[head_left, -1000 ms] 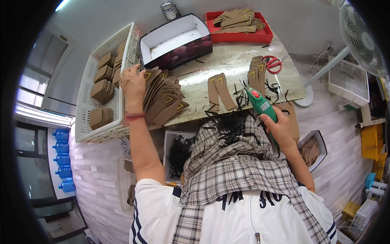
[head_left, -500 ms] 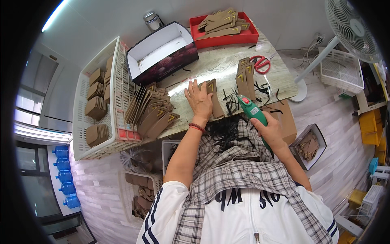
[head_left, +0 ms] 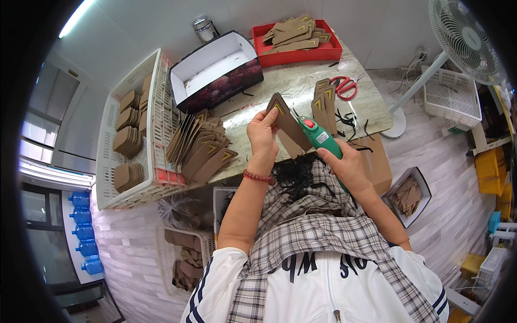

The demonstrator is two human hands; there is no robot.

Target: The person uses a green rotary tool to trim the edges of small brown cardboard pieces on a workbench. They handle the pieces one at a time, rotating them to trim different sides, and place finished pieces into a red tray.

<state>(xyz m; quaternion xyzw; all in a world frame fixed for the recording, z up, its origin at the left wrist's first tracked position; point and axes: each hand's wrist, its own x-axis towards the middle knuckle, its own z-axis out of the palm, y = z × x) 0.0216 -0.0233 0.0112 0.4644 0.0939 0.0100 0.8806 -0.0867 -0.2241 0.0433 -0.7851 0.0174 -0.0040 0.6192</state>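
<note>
My left hand [head_left: 262, 135] pinches the upper end of a brown epaulette [head_left: 293, 128] with a yellow V mark, raising it off the table at a tilt. Another brown piece [head_left: 288, 145] shows beneath it. Wrapped in my right hand [head_left: 349, 166] is a green handheld electric tool [head_left: 325, 142] with a red button; its thin metal tip is close to the raised epaulette's right edge. Whether the tip touches the edge I cannot tell. To the right lies a small stack of epaulettes [head_left: 325, 107]. Black strip scraps [head_left: 293, 176] cover the checked apron on my lap.
Fanned epaulettes [head_left: 202, 145] lie at the left, beside a white crate [head_left: 156, 161] of brown pieces. Behind stand a dark box [head_left: 221, 86] and a red tray [head_left: 301, 56] of epaulettes. Red-handled scissors [head_left: 346, 89] and black scraps [head_left: 344, 125] lie right; a fan [head_left: 467, 40] stands beyond.
My left hand has gone from lying flat on the table to gripping the epaulette and lifting it. My right hand has brought the green tool leftward to its edge.
</note>
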